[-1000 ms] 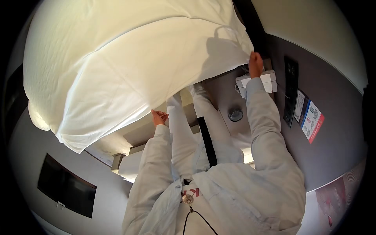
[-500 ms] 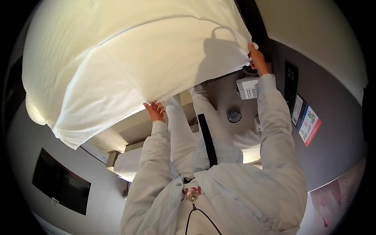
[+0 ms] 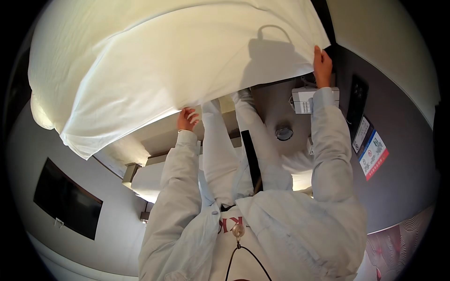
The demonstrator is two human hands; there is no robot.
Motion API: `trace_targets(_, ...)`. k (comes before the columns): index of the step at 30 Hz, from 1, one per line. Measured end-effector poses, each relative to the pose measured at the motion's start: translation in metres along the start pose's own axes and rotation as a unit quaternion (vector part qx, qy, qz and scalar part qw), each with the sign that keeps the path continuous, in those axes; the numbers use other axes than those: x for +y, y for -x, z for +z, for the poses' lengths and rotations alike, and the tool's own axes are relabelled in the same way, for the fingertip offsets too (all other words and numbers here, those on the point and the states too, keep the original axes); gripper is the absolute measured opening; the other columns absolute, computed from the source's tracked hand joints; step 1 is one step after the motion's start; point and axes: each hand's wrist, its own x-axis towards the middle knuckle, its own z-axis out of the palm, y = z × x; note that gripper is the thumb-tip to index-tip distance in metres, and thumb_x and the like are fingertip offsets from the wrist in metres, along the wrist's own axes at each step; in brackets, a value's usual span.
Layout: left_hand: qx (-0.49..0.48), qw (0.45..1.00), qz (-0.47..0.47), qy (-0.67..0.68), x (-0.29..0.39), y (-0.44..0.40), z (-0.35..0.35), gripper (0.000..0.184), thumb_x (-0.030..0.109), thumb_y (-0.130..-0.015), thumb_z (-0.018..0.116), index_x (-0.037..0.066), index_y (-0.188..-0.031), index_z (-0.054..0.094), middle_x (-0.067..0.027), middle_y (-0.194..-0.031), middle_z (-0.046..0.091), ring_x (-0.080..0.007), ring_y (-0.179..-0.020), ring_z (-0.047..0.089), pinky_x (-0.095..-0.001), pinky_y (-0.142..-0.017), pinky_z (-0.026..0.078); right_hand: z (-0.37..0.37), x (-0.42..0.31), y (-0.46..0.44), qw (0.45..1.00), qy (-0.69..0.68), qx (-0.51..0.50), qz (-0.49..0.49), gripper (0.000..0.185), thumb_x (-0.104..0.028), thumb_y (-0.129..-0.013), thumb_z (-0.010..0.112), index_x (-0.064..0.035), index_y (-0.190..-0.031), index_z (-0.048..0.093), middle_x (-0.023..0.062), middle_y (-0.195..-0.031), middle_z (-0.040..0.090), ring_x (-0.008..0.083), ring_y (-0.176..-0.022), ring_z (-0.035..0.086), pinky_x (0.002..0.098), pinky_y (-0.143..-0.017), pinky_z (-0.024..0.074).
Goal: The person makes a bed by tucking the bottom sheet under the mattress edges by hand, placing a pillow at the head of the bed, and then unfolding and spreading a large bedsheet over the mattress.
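A large white bed sheet spreads over the bed at the top of the head view, its near edge hanging in front of me. My right hand grips the sheet's corner area at the upper right, close to the dark headboard wall. At the lower edge of the cloth, left of my legs, my left hand is closed with curled fingers pinching the hem. A shadow falls across the sheet between the hands.
A nightstand beside my legs carries a white telephone-like box and a round dark ashtray-like dish. Wall switches and a printed sign are on the right. A second bed lies behind me; a television hangs at left.
My right hand has moved a little up and right, drawing the sheet's edge with it. The left hand has shifted slightly up, and the near hem sits higher in view.
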Motion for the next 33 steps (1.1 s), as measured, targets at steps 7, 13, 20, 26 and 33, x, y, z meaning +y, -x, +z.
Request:
trace_targets(7,0.015,0.998,0.016,0.051,-0.009,0.004,0.022,0.035,0.039,-0.084,0.055,0.009,-0.102,0.048,-0.0058,-0.092,0.059,-0.0199,-0.076,0.058,-0.0299,-0.057,0.045,-0.043,-0.044,0.024,0.996,0.002,-0.053,0.065,0.034,-0.032,-0.086,0.052,0.0,-0.092,0.06,0.0016,-0.053,0.044,0.0079,-0.043,0.041,0.0255,-0.039,0.0367)
trace_targets(13,0.049,0.991,0.082,0.094,-0.028,-0.005,0.02,0.025,0.029,-0.084,0.059,0.007,-0.086,0.049,-0.0071,-0.08,0.06,-0.0151,-0.068,0.057,-0.0253,-0.054,0.045,-0.044,-0.04,0.031,0.998,0.003,-0.038,0.048,0.034,-0.031,-0.087,0.051,0.001,-0.088,0.06,0.0002,-0.053,0.044,0.0068,-0.043,0.04,0.0246,-0.038,0.0339)
trace_targets(20,0.045,0.987,0.131,0.081,-0.051,0.004,-0.007,0.023,0.023,-0.083,0.062,0.009,-0.077,0.045,-0.007,-0.068,0.06,-0.0122,-0.052,0.054,-0.0234,-0.047,0.043,-0.054,-0.014,0.033,1.0,-0.001,-0.018,0.008,0.035,-0.033,-0.086,0.052,0.0013,-0.088,0.06,0.0015,-0.057,0.048,0.0069,-0.046,0.041,0.0244,-0.039,0.036)
trace_targets(26,0.005,0.997,0.031,0.076,-0.061,0.007,-0.028,0.03,0.035,-0.087,0.053,0.011,-0.071,0.045,-0.0026,-0.058,0.053,-0.0116,-0.039,0.043,-0.0233,-0.04,0.037,-0.018,0.03,0.027,0.995,-0.01,-0.021,0.097,0.03,-0.031,-0.087,0.053,-0.0027,-0.081,0.058,0.0004,-0.055,0.047,0.006,-0.042,0.04,0.0222,-0.04,0.0411)
trace_targets(33,0.027,0.992,-0.059,0.112,-0.086,-0.017,-0.04,0.051,0.059,-0.083,0.042,0.011,-0.098,0.053,-0.0036,-0.084,0.055,-0.0147,-0.052,0.045,-0.0296,-0.047,0.04,0.003,0.058,0.06,0.996,0.03,-0.079,-0.038,0.043,-0.011,-0.078,0.062,-0.0041,-0.116,0.043,0.015,-0.11,0.05,0.0208,-0.073,0.056,0.0261,-0.057,0.0484)
